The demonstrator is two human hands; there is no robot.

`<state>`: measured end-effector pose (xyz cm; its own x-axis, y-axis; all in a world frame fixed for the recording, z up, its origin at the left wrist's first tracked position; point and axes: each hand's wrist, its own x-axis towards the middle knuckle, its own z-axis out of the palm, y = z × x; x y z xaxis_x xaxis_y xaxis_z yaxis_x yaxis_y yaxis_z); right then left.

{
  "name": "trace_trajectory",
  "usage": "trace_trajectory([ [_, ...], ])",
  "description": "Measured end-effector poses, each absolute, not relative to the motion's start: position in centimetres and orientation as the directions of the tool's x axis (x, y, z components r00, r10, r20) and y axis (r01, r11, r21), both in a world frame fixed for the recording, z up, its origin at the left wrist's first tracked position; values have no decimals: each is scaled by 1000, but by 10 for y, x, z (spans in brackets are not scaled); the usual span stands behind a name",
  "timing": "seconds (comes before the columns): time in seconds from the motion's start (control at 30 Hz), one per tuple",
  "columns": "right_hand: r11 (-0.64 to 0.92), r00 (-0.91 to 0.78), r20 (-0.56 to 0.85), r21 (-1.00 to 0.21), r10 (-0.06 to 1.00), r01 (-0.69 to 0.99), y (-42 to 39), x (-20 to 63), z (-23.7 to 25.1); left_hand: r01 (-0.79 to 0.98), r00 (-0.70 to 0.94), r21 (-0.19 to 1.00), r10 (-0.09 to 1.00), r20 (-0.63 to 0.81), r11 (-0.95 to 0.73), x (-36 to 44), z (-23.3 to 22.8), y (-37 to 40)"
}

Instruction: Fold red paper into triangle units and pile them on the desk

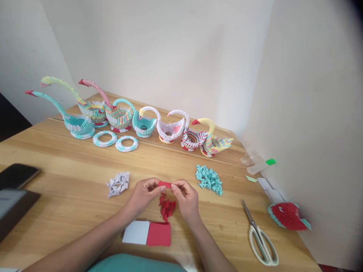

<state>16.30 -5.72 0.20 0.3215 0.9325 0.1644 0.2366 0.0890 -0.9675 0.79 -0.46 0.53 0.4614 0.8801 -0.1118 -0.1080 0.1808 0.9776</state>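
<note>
My left hand (144, 194) and my right hand (185, 198) pinch the two ends of a small red paper strip (164, 184) just above the wooden table (70, 181). Under the strip lies a little pile of folded red paper pieces (167, 207). Closer to me lie a red paper sheet (159, 234) and a white paper sheet (136, 232), side by side. A heap of white folded pieces (118, 183) sits to the left of my hands, and a heap of teal folded pieces (209, 179) to the right.
Several modular paper swans (141, 124) line the back of the table, with two teal rings (116, 140) in front. Scissors (259, 234) and a red-and-teal paper piece (287, 216) lie at the right. A phone (17, 175) and a dark box (13, 206) sit at the left.
</note>
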Motion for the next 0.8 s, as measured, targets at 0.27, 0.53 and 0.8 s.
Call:
trace_trajectory([
  [0.27,105,305,178,-965,936,241,-58,163,1,-159,442,971,892,-92,178,8,5,-4],
  [0.53,116,186,151,-976,971,187,-58,160,0,-147,415,981,908,-52,124,5,4,-3],
  [0.8,146,132,184,-955,974,256,-60,160,6,-83,436,994,900,-24,66,5,3,-7],
])
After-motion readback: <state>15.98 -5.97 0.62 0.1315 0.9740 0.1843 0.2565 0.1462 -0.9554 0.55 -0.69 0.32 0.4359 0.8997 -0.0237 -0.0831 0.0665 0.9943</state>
